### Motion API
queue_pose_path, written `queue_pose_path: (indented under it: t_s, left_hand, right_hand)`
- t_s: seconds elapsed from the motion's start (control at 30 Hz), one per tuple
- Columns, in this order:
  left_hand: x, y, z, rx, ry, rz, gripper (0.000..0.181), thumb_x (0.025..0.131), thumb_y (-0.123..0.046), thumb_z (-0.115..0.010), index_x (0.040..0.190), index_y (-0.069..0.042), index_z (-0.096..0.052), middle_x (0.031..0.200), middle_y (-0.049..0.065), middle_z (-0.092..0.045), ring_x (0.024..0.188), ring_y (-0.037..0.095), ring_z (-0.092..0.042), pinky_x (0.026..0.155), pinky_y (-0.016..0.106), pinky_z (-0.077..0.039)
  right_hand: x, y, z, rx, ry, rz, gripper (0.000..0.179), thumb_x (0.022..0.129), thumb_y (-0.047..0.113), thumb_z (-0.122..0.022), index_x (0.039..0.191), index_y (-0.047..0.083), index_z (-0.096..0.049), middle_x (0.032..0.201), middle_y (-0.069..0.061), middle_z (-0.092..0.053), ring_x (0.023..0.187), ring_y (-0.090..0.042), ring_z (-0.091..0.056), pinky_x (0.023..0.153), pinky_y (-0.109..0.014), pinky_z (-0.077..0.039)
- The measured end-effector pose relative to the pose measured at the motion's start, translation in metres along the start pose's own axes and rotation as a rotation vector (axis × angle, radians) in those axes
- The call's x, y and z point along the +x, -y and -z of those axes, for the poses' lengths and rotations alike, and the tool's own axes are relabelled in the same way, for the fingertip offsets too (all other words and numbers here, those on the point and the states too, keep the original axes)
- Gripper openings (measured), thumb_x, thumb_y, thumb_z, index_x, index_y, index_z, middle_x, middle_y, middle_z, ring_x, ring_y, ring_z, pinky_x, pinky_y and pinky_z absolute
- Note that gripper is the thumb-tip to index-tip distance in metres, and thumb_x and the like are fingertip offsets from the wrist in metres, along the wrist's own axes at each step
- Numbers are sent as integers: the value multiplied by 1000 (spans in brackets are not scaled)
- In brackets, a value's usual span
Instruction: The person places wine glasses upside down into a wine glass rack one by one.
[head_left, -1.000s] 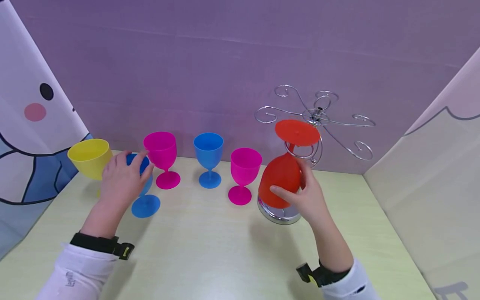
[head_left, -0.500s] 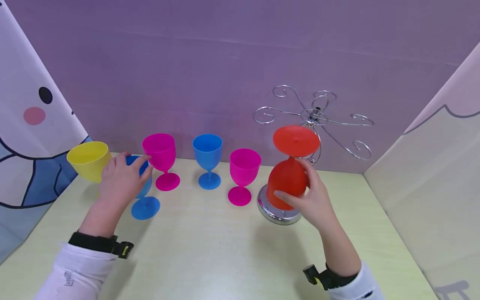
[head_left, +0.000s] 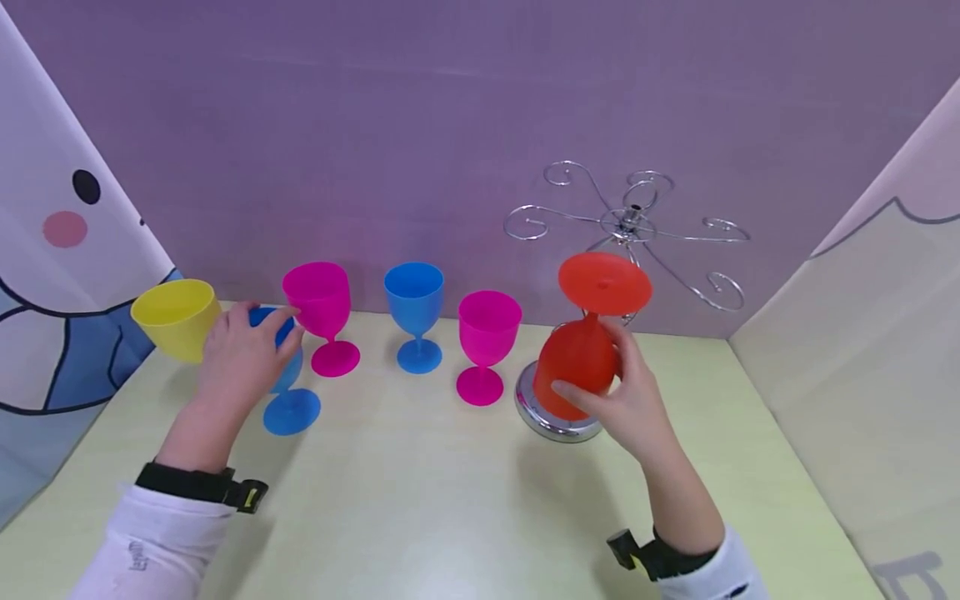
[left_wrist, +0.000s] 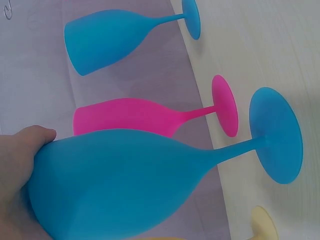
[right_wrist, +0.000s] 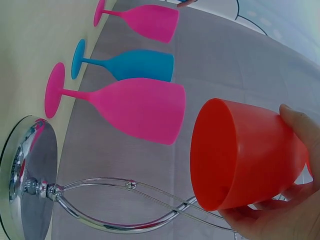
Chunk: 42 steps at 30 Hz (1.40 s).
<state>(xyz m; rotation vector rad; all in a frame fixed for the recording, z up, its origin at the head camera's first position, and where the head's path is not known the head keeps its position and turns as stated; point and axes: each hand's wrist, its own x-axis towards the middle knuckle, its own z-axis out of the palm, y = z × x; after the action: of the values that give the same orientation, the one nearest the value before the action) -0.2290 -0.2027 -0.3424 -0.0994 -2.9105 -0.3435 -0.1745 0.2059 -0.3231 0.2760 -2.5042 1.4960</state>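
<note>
In my right hand (head_left: 637, 404) is a red plastic goblet (head_left: 576, 367), gripped by its bowl and turned upside down, foot up. It is held in front of a chrome rack (head_left: 558, 427) whose curled wire arms spread out above and behind it. The right wrist view shows the goblet's open mouth (right_wrist: 212, 155), with thumb and fingers around the bowl. My left hand (head_left: 243, 354) grips an upright blue goblet (left_wrist: 125, 175) from above at its rim, the thumb over the edge. That goblet's foot (head_left: 292, 412) is at the tabletop.
A yellow goblet (head_left: 177, 321) stands left of my left hand. Farther right are a pink goblet (head_left: 321, 300), a second blue goblet (head_left: 415, 300) and another pink goblet (head_left: 489, 329), all upright. A purple backdrop (head_left: 420, 150) rises behind the pale table (head_left: 420, 500).
The red goblet has shifted slightly right and away from the rack's curled wire loop, going from tilted to nearly vertical, still upside down. My left hand and its blue goblet have stayed put.
</note>
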Motion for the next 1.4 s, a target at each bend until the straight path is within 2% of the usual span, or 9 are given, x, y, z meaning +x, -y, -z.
queue_pose_path:
  t_s: [0.23,0.67,1.07,1.4]
  left_hand:
    - [1,-1,3,12,35,1,53,93,-32,-47,139,-13,-32,134,35,-22,122,53,-19,92,68,-31]
    - [-1,-1,2,10,36,16,52,94,-33,-46,139,-12,-33,134,36,-21,122,53,-18,93,69,-29]
    - [0,-1,2,25,6,1,52,93,-33,-46,139,-12,-33,134,35,-23,122,52,-20,93,68,-31]
    - [0,0,2,12,23,14,53,93,-34,-46,140,-13,-32,135,35,-21,122,53,-18,93,69,-29]
  right_hand:
    - [-2,-2,1,8,8,-35,85,72,19,-76,140,20,-25,134,-6,-39,121,-26,-37,81,-50,-50]
    - [-5,-2,-4,18,34,-35,89,73,18,-75,142,18,-19,137,-8,-36,123,-26,-34,84,-51,-49]
    - [-3,-3,-5,-20,31,62,82,73,13,-75,139,14,-26,133,-9,-39,122,-27,-37,85,-52,-48]
    - [-3,-1,-4,-25,45,71,82,73,13,-75,139,16,-26,134,-8,-39,122,-26,-36,85,-52,-48]
